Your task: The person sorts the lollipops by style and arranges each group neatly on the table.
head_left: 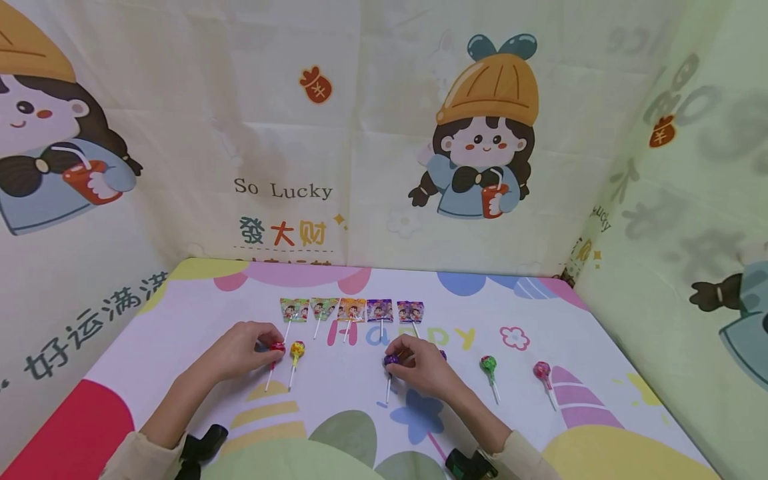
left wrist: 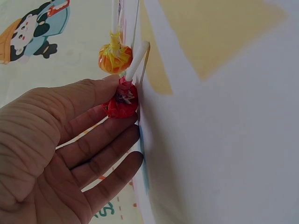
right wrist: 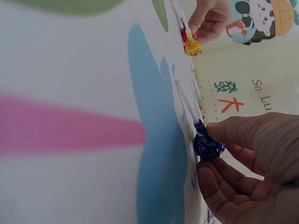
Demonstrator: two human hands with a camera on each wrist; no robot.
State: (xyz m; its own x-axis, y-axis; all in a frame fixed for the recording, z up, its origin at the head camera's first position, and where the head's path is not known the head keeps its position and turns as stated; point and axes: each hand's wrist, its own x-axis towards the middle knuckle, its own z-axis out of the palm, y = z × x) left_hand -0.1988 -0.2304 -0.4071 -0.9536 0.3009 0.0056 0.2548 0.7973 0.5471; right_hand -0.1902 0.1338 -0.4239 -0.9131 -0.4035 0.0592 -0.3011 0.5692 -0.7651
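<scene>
Head view alone shows pink lollipop (head_left: 542,371); left hand (head_left: 240,351) pinches red lollipop (left wrist: 122,105), right hand (head_left: 425,368) purple lollipop (right wrist: 206,145).

Cream walls (head_left: 384,147) — cartoon figures (head_left: 487,143), "So Lucky" lettering (head_left: 285,189) — around a white, colour-patterned tabletop (head_left: 459,303)

Draped booth (head_left: 636,307), cartoon curtains (head_left: 384,133), patterned tabletop (head_left: 342,373)

The right of the hands (head_left: 425,368) mostly hides a second purple wrapper (head_left: 443,355) in head view.
</scene>
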